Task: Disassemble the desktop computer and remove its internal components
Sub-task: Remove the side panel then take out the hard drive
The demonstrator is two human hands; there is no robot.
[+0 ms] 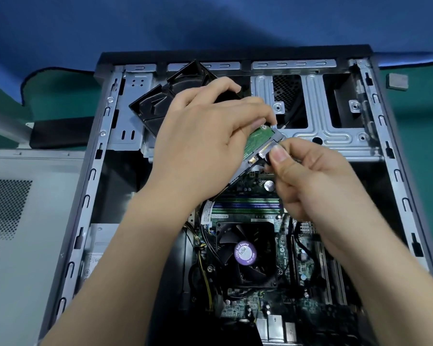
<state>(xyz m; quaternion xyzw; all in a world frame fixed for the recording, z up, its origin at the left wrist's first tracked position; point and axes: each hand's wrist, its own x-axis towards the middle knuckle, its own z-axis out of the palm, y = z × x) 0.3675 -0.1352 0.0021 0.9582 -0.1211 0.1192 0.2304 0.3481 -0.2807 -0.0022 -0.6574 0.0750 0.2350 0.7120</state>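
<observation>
1. While the grey metal desktop computer case (375, 136) lies open on its side in front of me, my left hand (205, 136) holds a hard drive with a green circuit board on its underside (259, 141) lifted and tilted above the case's middle, my fingers curled round it.
2. My right hand (310, 181) pinches a small black cable connector (268, 156) between thumb and forefinger, right at the drive's row of gold contacts; whether the plug is seated or just free I cannot tell.
3. Inside the case, at its near end, lies the dark green motherboard (308, 260), with a black cooling fan bearing a round purple label (244, 253) on it.
4. Between that fan and the drive run the long green and blue memory slots (248, 207), and a round silver coin battery (269, 185) sits just beyond them, below my right thumb.
5. At the far end of the case, a black plastic fan shroud (170, 101) stands tilted behind my left hand, beside the stamped silver metal drive bay (318, 116).
6. Left of the case, a pale grey perforated side panel (23, 221) lies flat on the green table mat (425, 136).
</observation>
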